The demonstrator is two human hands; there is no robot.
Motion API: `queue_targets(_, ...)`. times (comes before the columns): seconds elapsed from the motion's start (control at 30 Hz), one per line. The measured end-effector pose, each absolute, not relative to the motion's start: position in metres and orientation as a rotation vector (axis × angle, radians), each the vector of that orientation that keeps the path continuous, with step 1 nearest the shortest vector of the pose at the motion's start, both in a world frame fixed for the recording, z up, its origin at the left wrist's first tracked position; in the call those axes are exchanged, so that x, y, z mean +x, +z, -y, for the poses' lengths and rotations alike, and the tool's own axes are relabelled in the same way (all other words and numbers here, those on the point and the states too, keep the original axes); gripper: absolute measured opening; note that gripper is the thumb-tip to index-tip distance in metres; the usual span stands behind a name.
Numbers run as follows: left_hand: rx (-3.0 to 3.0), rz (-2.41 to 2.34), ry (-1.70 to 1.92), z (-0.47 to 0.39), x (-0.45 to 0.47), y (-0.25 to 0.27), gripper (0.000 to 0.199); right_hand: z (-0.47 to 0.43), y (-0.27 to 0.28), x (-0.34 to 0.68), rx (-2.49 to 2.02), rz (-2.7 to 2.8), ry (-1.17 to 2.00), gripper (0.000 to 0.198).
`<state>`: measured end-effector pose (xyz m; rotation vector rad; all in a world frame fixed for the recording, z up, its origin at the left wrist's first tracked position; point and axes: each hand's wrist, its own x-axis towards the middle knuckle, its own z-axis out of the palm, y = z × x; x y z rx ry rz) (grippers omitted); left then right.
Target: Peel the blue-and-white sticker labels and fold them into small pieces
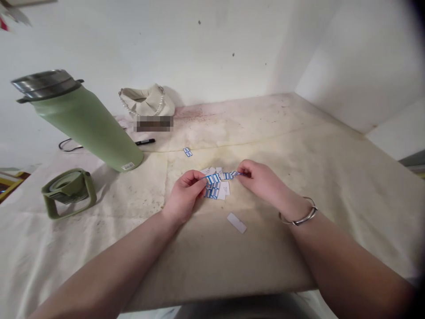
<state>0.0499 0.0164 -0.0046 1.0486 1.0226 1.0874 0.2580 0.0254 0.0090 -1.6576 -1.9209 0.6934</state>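
Note:
Between finger and thumb, my left hand [186, 195] pinches a small piece of blue-bordered label stickers [213, 179] above the middle of the table. To its right, my right hand [257, 177] is closed in a pinch on the end of another narrow blue-bordered label strip [229, 175]. Beneath and between the hands lie more blue-bordered labels [212, 191] and white paper slips [225, 189], some with handwritten marks too small to read. My fingers partly cover the pile.
A blank white slip [237, 223] lies nearer me, and a small label piece [187, 152] farther back. To the left stand a tall green bottle [88, 124] and its green lid [69, 192]. A black pen [146, 141] and white handbag [149, 102] are behind.

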Motion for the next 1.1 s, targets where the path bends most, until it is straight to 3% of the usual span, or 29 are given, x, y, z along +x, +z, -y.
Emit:
queue_targets(0.2,1.132,-1.057,1.012,-0.014,0.051,-0.005,0.013,-0.007,0.023,0.243,-1.335,1.854,1.038,0.013)
queue_targets(0.33,1.239,-1.057,0.948,-0.013,0.049,-0.008,0.015,0.002,0.018,0.229,-1.213,2.025,0.934,0.017)
queue_targets(0.8,1.46,-1.076,0.858,-0.008,0.05,-0.005,0.013,-0.001,0.01,0.229,-1.441,2.024,0.702,0.011)
queue_targets(1.1,1.392,-1.117,0.874,-0.008,0.051,-0.002,0.012,-0.006,0.006,0.23,-1.404,1.911,0.907,0.015)
